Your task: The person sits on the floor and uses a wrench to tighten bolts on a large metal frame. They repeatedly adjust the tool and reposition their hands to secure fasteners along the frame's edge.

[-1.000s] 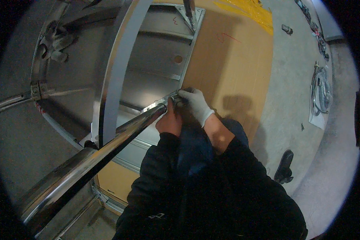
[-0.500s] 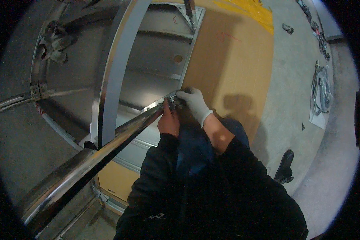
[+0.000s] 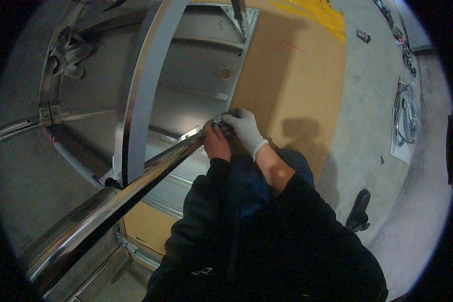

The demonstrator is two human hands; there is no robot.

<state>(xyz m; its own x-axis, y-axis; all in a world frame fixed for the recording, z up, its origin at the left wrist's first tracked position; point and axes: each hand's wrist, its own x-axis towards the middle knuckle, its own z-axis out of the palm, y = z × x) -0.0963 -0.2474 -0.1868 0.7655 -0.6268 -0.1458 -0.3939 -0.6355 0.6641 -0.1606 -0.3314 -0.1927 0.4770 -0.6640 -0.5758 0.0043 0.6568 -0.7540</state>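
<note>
Steel is what both hands are closing on: the bare left hand (image 3: 216,143) is wrapping its fingers tight around the upper end of a long polished metal tube (image 3: 136,183), and the gloved right hand (image 3: 245,130) is pinching shut on the same tube end where it is meeting the grey metal frame (image 3: 206,90). What sits under the glove's fingertips is too small to tell. From there the tube is running down and left toward the lower edge, crossing a flat upright steel bar (image 3: 143,95). It is looking rigid, weighty and slick, so gripping near its end with a second hold lower down seems safest. Brown cardboard sheeting (image 3: 297,85) is lying on the concrete floor (image 3: 367,116) beside the frame, with coiled cable (image 3: 405,113) farther right.
</note>
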